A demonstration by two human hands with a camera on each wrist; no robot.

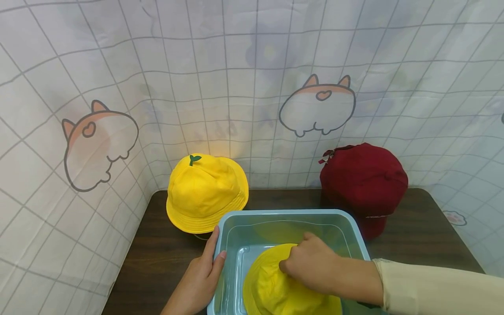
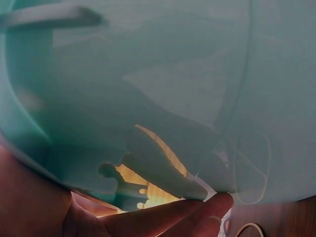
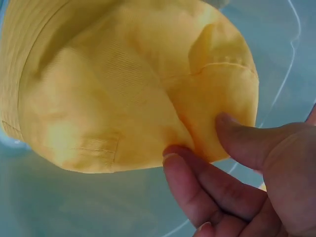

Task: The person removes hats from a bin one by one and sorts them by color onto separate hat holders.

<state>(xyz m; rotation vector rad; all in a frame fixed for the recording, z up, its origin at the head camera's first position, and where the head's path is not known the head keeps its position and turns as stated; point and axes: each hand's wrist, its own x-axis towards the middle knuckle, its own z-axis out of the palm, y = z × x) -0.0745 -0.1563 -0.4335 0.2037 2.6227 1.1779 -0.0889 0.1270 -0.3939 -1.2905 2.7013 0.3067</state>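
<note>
A light blue-green translucent basin (image 1: pixel 283 212) stands at the table's front. At its left side, my left hand (image 1: pixel 201 273) holds the rim, thumb over the edge and fingers along the outside. The left wrist view shows the left fingers (image 2: pixel 197 217) against the translucent wall. Inside the basin lies a yellow bucket hat (image 1: pixel 271 282), crown up and brim spread. Reaching in from the right, my right hand (image 1: pixel 315 264) pinches the crown cloth. The right wrist view has thumb and fingertips either side of a fold in the hat (image 3: pixel 123 98).
Behind the basin's left corner sits another yellow bucket hat (image 1: pixel 204 188) with a green sprout on top. A dark red cap (image 1: pixel 364 179) is at the back right, close to the basin. The dark wooden table (image 1: pixel 147 258) meets a grid-patterned cloth wall (image 1: pixel 252 109).
</note>
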